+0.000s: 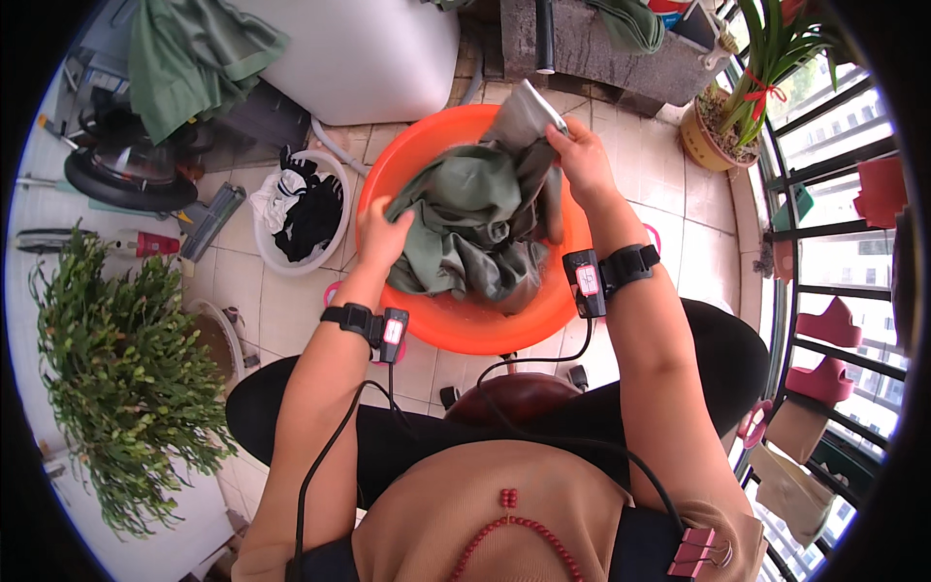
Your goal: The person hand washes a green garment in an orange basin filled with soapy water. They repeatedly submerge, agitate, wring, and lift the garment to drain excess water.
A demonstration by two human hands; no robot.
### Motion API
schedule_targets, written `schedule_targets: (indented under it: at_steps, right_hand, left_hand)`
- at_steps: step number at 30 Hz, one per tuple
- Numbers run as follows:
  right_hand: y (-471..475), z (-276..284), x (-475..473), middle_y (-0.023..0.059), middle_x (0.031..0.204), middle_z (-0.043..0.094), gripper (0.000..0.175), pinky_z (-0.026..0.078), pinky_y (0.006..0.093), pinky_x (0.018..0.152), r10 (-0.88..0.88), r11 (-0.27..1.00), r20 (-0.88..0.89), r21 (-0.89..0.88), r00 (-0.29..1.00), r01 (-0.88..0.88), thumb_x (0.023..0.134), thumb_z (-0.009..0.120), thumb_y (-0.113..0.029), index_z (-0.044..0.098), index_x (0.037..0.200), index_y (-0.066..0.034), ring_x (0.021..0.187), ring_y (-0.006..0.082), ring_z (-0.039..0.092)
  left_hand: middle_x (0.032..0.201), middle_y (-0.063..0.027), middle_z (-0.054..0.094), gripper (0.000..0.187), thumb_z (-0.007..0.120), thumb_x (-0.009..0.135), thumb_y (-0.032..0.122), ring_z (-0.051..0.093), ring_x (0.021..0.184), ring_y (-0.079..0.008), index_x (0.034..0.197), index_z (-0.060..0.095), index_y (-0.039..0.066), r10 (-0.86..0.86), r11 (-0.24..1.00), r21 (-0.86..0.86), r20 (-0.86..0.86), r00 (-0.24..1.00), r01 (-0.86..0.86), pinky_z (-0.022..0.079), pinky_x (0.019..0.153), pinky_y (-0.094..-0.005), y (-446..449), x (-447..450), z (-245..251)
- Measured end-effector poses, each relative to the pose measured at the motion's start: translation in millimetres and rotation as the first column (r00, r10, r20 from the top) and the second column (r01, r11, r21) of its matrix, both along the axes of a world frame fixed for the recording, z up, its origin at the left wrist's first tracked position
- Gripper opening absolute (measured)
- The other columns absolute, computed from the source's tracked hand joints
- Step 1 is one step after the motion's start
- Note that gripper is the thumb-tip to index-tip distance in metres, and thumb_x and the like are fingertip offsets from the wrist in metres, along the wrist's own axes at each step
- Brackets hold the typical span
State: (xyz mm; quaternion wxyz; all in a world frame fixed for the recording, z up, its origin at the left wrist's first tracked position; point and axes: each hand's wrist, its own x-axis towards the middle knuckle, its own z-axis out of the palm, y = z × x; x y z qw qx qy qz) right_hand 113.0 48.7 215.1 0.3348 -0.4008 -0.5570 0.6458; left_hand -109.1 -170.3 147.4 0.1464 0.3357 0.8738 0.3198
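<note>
Before me on the tiled floor stands an orange plastic basin [502, 340], with some water showing near its front rim. A wet green satin-like cloth [473, 182] lies bunched inside it. My right hand [582, 156] pinches a raised corner of the cloth, its pale underside turned up, above the basin's far right rim. At the left rim, my left hand [385, 236] has the cloth's edge between thumb and fingers. The lower folds are hidden in the heap.
Left of the basin sits a white tub [262, 247] of black and white clothes. A white appliance [364, 58] and a stone block [582, 69] stand beyond. Potted plants [727, 131] flank both sides. Cables [538, 359] run from my wrist devices.
</note>
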Motion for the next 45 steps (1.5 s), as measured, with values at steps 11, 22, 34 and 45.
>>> schedule_targets:
  at_steps: [11, 22, 34, 45]
  right_hand:
    - [-47, 217, -14, -0.0048, 0.067, 0.052, 0.017, 0.029, 0.0225, 0.046, 0.181, 0.890, -0.128, 0.442, 0.975, -0.107, 0.086, 0.063, -0.016, 0.066, 0.096, -0.0024, 0.054, 0.0031, 0.039]
    - [-62, 179, 24, 0.0004, 0.076, 0.056, 0.020, 0.039, 0.0238, 0.063, 0.048, 0.838, 0.148, 0.532, 0.988, -0.120, 0.087, 0.059, -0.019, 0.062, 0.100, -0.0041, 0.071, 0.0070, 0.047]
    - [-79, 92, -20, 0.0192, 0.116, 0.057, 0.072, 0.042, 0.0427, 0.093, 0.357, 0.458, 0.426, 0.696, 0.831, -0.554, 0.068, 0.077, -0.024, 0.044, 0.130, -0.0078, 0.112, 0.0357, 0.052]
    - [-44, 174, 17, 0.0014, 0.072, 0.062, 0.014, 0.045, 0.0246, 0.066, 0.435, 0.688, 0.142, 0.585, 0.889, -0.430, 0.080, 0.066, -0.013, 0.066, 0.090, -0.0025, 0.068, 0.0089, 0.054]
  left_hand:
    - [0.136, -0.0296, 0.034, 0.097, 0.075, 0.068, 0.048, 0.030, 0.131, -0.0388, 0.140, 0.030, 0.002, -0.224, 0.961, 0.157, -0.040, 0.974, 0.228, 0.030, 0.106, -0.0402, 17, 5, 134]
    - [0.089, -0.0071, 0.065, 0.031, 0.052, 0.091, 0.027, 0.060, 0.080, -0.0163, 0.105, 0.063, 0.002, -0.352, 0.903, 0.422, 0.605, 0.714, 0.087, 0.046, 0.073, -0.0313, 3, 8, 128]
    - [0.092, -0.0167, 0.066, 0.027, 0.058, 0.083, 0.019, 0.063, 0.088, -0.0275, 0.101, 0.064, 0.000, -0.489, 0.871, 0.176, 0.210, 0.847, 0.459, 0.046, 0.079, -0.0358, 29, 56, 169]
    - [0.100, -0.0106, 0.066, 0.039, 0.070, 0.077, 0.021, 0.060, 0.093, -0.0203, 0.109, 0.062, -0.001, -0.665, 0.683, -0.005, 0.409, 0.624, 0.731, 0.046, 0.087, -0.0342, 18, 34, 63]
